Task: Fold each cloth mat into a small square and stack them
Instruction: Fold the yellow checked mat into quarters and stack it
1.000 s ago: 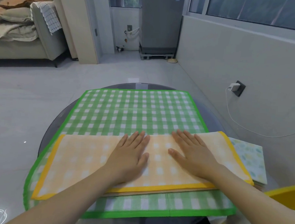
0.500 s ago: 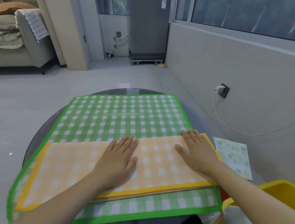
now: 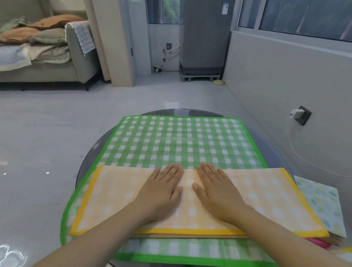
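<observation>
A yellow-checked cloth mat [image 3: 265, 199], folded in half into a long strip, lies across the near part of a green-checked mat [image 3: 180, 141] that is spread flat over a round dark table [image 3: 89, 162]. My left hand [image 3: 160, 191] and my right hand [image 3: 217, 191] both press flat on the middle of the yellow mat, fingers straight and pointing away, thumbs close together. A folded pale mat with a blue-green print [image 3: 321, 206] lies at the table's right edge, partly under the yellow mat.
Something pink and yellow [image 3: 323, 243] shows at the lower right, mostly out of frame. A charger [image 3: 295, 114] with a white cable hangs on the right wall. A sofa [image 3: 39, 52] piled with cloths stands far left, a grey fridge [image 3: 205, 33] at the back.
Both hands have slid back together to the middle of the yellow mat; half a second ago my right hand was out near its right end. The view has also shifted.
</observation>
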